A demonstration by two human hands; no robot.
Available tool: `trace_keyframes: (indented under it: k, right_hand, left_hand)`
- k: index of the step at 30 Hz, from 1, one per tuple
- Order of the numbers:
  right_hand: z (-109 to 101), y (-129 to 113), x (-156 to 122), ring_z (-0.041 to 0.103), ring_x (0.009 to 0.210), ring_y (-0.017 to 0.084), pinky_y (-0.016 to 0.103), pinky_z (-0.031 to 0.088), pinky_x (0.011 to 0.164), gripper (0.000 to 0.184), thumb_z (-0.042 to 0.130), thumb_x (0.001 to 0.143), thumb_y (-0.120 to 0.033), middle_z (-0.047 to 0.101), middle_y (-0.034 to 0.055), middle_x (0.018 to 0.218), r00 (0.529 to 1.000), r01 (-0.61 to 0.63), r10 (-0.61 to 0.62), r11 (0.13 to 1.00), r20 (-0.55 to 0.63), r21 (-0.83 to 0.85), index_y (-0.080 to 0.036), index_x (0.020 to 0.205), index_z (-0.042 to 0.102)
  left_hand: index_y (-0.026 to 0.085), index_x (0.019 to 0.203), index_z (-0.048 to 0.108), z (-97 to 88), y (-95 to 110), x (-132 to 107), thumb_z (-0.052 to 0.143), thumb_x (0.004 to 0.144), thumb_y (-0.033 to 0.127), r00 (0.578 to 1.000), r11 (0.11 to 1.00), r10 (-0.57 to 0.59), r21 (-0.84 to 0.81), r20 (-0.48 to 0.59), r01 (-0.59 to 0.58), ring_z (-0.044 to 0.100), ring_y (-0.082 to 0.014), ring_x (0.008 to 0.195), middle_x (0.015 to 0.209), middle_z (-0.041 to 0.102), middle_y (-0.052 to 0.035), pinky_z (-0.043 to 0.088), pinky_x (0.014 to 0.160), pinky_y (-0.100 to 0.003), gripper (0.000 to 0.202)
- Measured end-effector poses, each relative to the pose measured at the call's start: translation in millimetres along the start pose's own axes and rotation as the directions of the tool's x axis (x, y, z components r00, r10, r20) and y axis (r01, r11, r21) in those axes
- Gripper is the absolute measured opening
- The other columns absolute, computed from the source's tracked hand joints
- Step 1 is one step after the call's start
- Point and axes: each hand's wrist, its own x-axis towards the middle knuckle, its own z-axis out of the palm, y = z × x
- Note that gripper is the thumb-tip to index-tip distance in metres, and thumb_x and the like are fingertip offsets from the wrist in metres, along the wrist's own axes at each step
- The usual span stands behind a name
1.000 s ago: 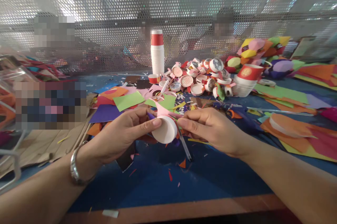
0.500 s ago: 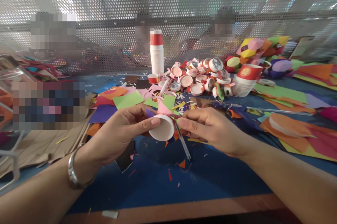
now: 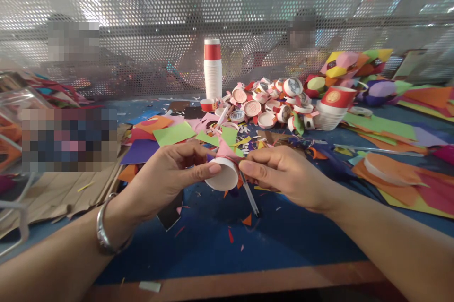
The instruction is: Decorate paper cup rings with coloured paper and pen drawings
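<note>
A white paper cup piece (image 3: pixel 222 175) with pink paper (image 3: pixel 225 149) at its far side is held above the blue table (image 3: pixel 198 250), its round hollow facing me. My left hand (image 3: pixel 177 167) is closed on it, thumb against the left rim. My right hand (image 3: pixel 280 172) pinches at the right edge, where the pink paper meets the cup; the fingertips hide the exact grip. Just below lies a clear pen (image 3: pixel 250 195) on the table. A silver bangle circles my left wrist.
Behind stand a tall stack of paper cups (image 3: pixel 213 75) and a heap of decorated cup pieces (image 3: pixel 252 108). More stacked cups (image 3: pixel 331 108) are at right. Coloured paper sheets (image 3: pixel 173 133) and scraps lie around. Cardboard (image 3: pixel 74 193) is at left, a perforated metal screen (image 3: pixel 142 65) behind.
The cup piece has shifted slightly right and turned a little between my hands. My left hand has moved slightly right with it. The grip of both hands looks the same.
</note>
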Motion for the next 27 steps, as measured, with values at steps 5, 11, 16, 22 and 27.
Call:
trace_keyframes:
  k: [5, 11, 16, 22, 27]
  right_hand:
    - [-0.9, -0.5, -0.1, 0.023, 0.051, 0.007, 0.026, 0.015, 0.045, 0.052, 0.06, 0.097, -0.059, 0.026, -0.0076, 0.06, 1.0, -0.006, 0.006, 1.0, -0.018, 0.009, -0.021, 0.065, 0.043]
    - [-1.5, -0.5, -0.3, 0.024, 0.052, 0.008, 0.028, 0.016, 0.046, 0.054, 0.063, 0.095, -0.059, 0.027, -0.0075, 0.06, 0.999, 0.006, -0.004, 0.998, -0.041, 0.057, -0.022, 0.064, 0.041]
    - [0.2, -2.2, 1.6, 0.023, 0.051, 0.007, 0.027, 0.015, 0.045, 0.056, 0.064, 0.093, -0.062, 0.027, -0.0077, 0.059, 0.999, -0.005, 0.009, 0.997, -0.042, 0.079, -0.022, 0.063, 0.041]
    - [0.4, -1.2, 1.0, 0.023, 0.051, 0.007, 0.026, 0.014, 0.045, 0.056, 0.065, 0.092, -0.064, 0.026, -0.0082, 0.059, 0.998, -0.036, 0.04, 0.997, -0.053, 0.072, -0.021, 0.065, 0.04]
    - [-0.5, 0.2, -1.1, 0.023, 0.05, 0.007, 0.026, 0.013, 0.045, 0.055, 0.063, 0.094, -0.062, 0.025, -0.0083, 0.059, 0.998, -0.042, 0.045, 0.998, -0.05, 0.048, -0.021, 0.065, 0.039]
  left_hand:
    - [0.021, 0.094, 0.077, -0.2, -2.5, 1.0, 0.088, 0.078, 0.035, 1.0, 0.998, -0.002, -0.063, -0.012, 0.001, 0.071, -0.0118, 0.086, 0.094, 0.077, 0.0002, 0.054, 0.078, -0.02, 0.024]
    - [0.02, 0.085, 0.075, -1.3, -2.4, 3.7, 0.091, 0.075, 0.025, 0.998, 0.986, 0.053, -0.156, -0.022, -0.055, 0.07, -0.0075, 0.08, 0.086, 0.075, 0.0039, 0.055, 0.074, -0.015, 0.02]
    - [0.021, 0.085, 0.076, -3.6, -4.6, 4.5, 0.092, 0.073, 0.027, 0.993, 0.99, 0.096, -0.102, -0.064, -0.102, 0.071, -0.0081, 0.08, 0.087, 0.077, 0.0032, 0.056, 0.074, -0.016, 0.021]
    - [0.021, 0.086, 0.076, -4.6, -4.5, 4.1, 0.092, 0.074, 0.031, 0.991, 0.993, 0.108, -0.042, -0.081, -0.111, 0.071, -0.0101, 0.08, 0.087, 0.077, 0.0015, 0.056, 0.074, -0.018, 0.022]
    - [0.021, 0.084, 0.076, -2.7, -3.0, 3.3, 0.091, 0.074, 0.029, 0.993, 0.994, 0.098, -0.047, -0.07, -0.102, 0.07, -0.0091, 0.078, 0.085, 0.077, 0.0025, 0.055, 0.073, -0.018, 0.02]
